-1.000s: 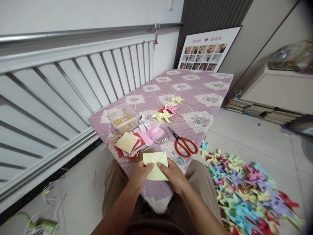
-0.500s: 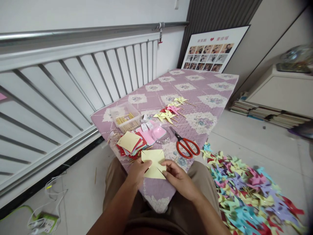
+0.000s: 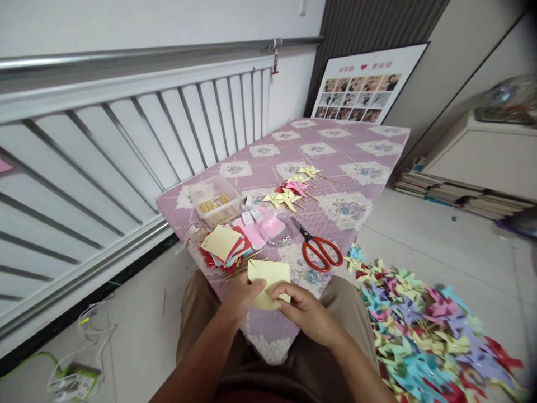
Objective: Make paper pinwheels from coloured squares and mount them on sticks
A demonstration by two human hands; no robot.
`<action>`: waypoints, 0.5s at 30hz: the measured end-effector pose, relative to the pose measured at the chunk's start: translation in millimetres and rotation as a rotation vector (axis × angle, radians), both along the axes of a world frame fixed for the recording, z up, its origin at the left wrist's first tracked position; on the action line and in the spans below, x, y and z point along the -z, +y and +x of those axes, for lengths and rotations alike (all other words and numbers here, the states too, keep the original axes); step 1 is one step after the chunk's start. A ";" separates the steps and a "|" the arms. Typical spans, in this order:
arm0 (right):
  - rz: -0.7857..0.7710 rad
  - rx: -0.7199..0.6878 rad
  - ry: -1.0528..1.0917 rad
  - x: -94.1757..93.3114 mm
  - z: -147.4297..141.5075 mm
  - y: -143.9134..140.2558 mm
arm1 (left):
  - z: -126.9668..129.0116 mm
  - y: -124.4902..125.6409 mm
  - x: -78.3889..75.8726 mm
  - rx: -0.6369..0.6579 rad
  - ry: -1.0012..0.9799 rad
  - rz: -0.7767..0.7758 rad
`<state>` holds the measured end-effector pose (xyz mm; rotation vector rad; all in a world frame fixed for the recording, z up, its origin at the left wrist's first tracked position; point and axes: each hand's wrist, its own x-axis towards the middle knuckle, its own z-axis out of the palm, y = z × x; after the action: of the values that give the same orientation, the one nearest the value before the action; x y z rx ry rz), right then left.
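Observation:
A pale yellow paper square [image 3: 272, 271] with slits cut in from its corners is held over the near corner of the table. My left hand [image 3: 245, 291] grips its left side, thumb on top. With thumb and fingers pinched, my right hand [image 3: 300, 305] holds the paper's lower right part, which bends toward the middle. Just beyond my left hand lie a stack of coloured paper squares [image 3: 224, 245] and some thin sticks [image 3: 247, 263]. Scissors with red handles [image 3: 321, 252] rest to the right of the paper.
A clear plastic box of sticks [image 3: 216, 201] stands at the table's left edge. Small white boxes [image 3: 251, 216] and a clear dish of pins [image 3: 279, 232] are beside it. Several finished pinwheels [image 3: 293, 190] lie farther back. Many more pinwheels [image 3: 419, 324] cover the floor at right.
The yellow paper has turned slightly and shifted right. My right hand has moved inward, bending the paper's lower right part over.

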<state>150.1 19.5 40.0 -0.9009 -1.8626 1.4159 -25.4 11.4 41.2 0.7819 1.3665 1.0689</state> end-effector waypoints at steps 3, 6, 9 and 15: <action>-0.012 0.030 -0.002 -2.5 -2.9 -0.6 | 0.7 0.5 1.5 -0.004 0.074 0.025; -0.026 0.084 0.013 -3.2 -8.1 -2.3 | 1.1 0.9 3.7 -0.018 0.137 0.032; -0.043 0.189 0.019 -2.3 -14.6 -5.3 | 2.6 0.7 1.7 -0.008 0.090 0.041; 0.007 0.381 -0.016 -4.2 -23.7 -9.2 | 4.5 -0.8 -7.1 -0.007 0.026 0.009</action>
<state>126.3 10.3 44.2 -1.1925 -1.5987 1.1687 -20.9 10.6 48.3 0.8008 1.3878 1.0744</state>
